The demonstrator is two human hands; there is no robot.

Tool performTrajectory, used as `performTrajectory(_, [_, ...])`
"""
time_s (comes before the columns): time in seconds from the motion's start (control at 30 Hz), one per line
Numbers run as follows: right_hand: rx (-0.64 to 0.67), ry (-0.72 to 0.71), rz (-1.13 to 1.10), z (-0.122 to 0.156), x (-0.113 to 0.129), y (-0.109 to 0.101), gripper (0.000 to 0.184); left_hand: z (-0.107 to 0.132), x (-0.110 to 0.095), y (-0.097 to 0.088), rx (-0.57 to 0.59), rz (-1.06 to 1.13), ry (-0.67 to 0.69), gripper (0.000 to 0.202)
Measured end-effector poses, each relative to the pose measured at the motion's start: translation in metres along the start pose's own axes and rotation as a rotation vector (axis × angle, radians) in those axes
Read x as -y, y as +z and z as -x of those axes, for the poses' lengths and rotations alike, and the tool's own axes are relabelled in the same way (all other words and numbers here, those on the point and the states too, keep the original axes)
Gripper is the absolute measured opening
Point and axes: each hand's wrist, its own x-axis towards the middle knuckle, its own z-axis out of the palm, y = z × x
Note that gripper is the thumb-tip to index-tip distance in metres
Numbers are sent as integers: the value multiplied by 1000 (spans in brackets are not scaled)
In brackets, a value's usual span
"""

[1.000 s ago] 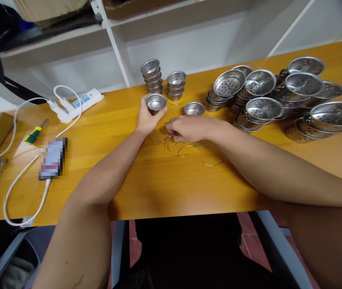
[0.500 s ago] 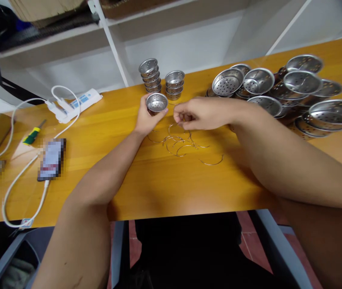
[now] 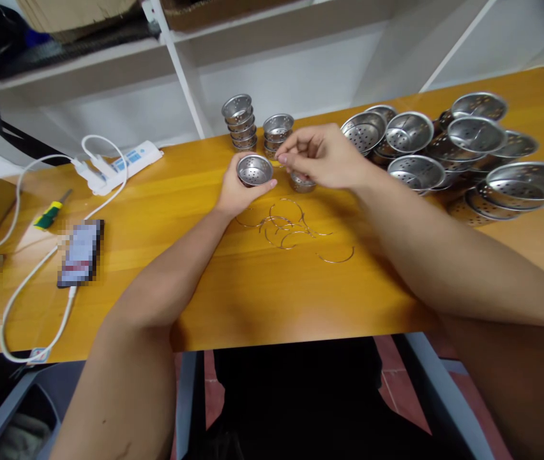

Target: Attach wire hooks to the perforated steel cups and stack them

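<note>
My left hand (image 3: 236,188) is wrapped around a small perforated metal cup (image 3: 255,171), its open mouth facing up. Close to the cup's right rim, my right hand (image 3: 320,153) pinches thumb and forefinger together; whatever is between them is too fine to make out. Below the right hand's fingers stands another perforated cup (image 3: 302,183), partly covered. Several thin curved wires (image 3: 294,247) lie loosely on the table in front of the hands, with a single wire (image 3: 336,260) apart to the right.
Behind the hands rise two stacks of small cups, one taller (image 3: 238,121), one shorter (image 3: 279,126). Larger perforated metal baskets (image 3: 410,131) crowd the right. Leftward are a power strip (image 3: 126,167), a screwdriver (image 3: 48,216) and a phone (image 3: 80,252) on a white cable.
My right hand has risen and turned, its pinched fingertips now beside the cup's rim. The cup in my left hand has shifted slightly right. A cup under the right hand has come into sight.
</note>
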Motion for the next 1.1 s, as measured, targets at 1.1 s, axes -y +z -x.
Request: performTrajectory(1.1, [-333, -156, 74, -12, -54, 47, 17, 5, 1, 11, 110, -13, 140, 100])
